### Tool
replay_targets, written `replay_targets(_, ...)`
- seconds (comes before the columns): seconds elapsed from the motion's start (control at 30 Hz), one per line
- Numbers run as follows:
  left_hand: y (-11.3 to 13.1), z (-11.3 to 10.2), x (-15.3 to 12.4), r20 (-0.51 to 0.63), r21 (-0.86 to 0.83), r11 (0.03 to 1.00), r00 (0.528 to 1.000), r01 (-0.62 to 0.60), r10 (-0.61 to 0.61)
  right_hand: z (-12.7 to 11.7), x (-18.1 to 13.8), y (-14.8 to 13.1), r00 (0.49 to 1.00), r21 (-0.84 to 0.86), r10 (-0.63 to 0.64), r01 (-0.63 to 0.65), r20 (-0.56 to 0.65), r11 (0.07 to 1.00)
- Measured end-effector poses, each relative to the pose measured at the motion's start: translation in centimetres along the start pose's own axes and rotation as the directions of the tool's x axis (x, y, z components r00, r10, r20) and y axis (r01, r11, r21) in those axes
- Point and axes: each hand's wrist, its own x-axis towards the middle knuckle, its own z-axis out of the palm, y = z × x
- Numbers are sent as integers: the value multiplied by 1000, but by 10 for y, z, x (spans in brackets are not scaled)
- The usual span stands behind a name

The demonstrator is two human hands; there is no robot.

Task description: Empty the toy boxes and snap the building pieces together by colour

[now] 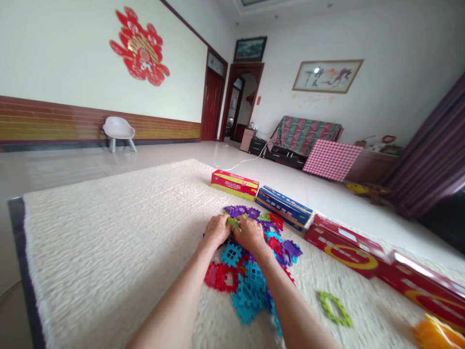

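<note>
Both arms reach forward over a pile of plastic building pieces with notched edges. My left hand (217, 230) and my right hand (250, 232) meet at a green building piece (233, 222), each with its fingers closed on it. Purple pieces (238, 211) lie just beyond the hands. Below them are a blue window-shaped piece (231, 254), red pieces (221, 277) and a stack of blue pieces (250, 295). To the right of my right hand are a red piece (276, 245) and a purple piece (291, 252). My fingertips are partly hidden.
A red and yellow box (235, 185), a blue box (284, 207) and red boxes (345, 247) stand in a row along the carpet (109, 242). A green notched ring (334, 308) and an orange object (438, 333) lie at right. A white chair (118, 130) stands by the wall.
</note>
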Motion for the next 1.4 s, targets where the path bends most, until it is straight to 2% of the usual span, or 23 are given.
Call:
replay_targets(0.23, -3, -7, 4, -27, -124, 992, 1000, -12, 8, 6, 7, 2, 995, 191, 82, -93, 63, 977)
replay_targets(0.3, -3, -10, 4, -33, -160, 987, 999, -25, 20, 6, 7, 3, 996, 246, 76, -87, 54, 965)
replay_targets(0.5, 2, -19, 2, -50, -436, 897, 997, -77, 61, 8, -3, 8, 990, 280, -2, 42, -139, 959)
replay_targets(0.7, 11, -27, 3, -119, -483, 859, 985, -170, 128, 3, -10, 6, 963, 295, -37, 119, -268, 948)
replay_targets(0.83, 15, -27, 5, -131, -643, 751, 987, -153, 90, -2, -11, 6, 951, 428, -9, 148, -310, 892)
replay_targets(0.97, 31, -23, 3, -69, -805, 590, 997, -67, 21, -9, -18, 14, 940, 568, 3, 203, -340, 798)
replay_targets(1.07, 55, -12, -4, 19, -876, 480, 998, 44, -58, -17, -28, 23, 898, 524, 27, 232, -439, 819)
replay_targets(1.1, 64, -7, -7, 36, -877, 475, 997, 67, -73, -19, -32, 27, 876, 511, 44, 238, -480, 826)
replay_targets(1.17, 80, 2, -13, 31, -839, 541, 997, 62, -66, -24, -40, 37, 852, 540, 100, 231, -515, 809)
replay_targets(1.23, 91, 6, -16, 19, -749, 662, 1000, 2, 19, -32, -49, 54, 916, 666, 141, 162, -376, 728)
replay_targets(1.3, 91, 3, -13, 32, -623, 780, 994, -66, 109, -44, -59, 77, 987, 784, 130, -7, -94, 620)
replay_targets(1.33, 87, -1, -10, 40, -560, 825, 992, -79, 122, -52, -65, 90, 990, 802, 140, -95, 14, 589)
replay_targets(1.4, 74, -8, 0, 32, -458, 888, 998, -41, 62, -71, -78, 120, 973, 745, 221, -190, 58, 640)
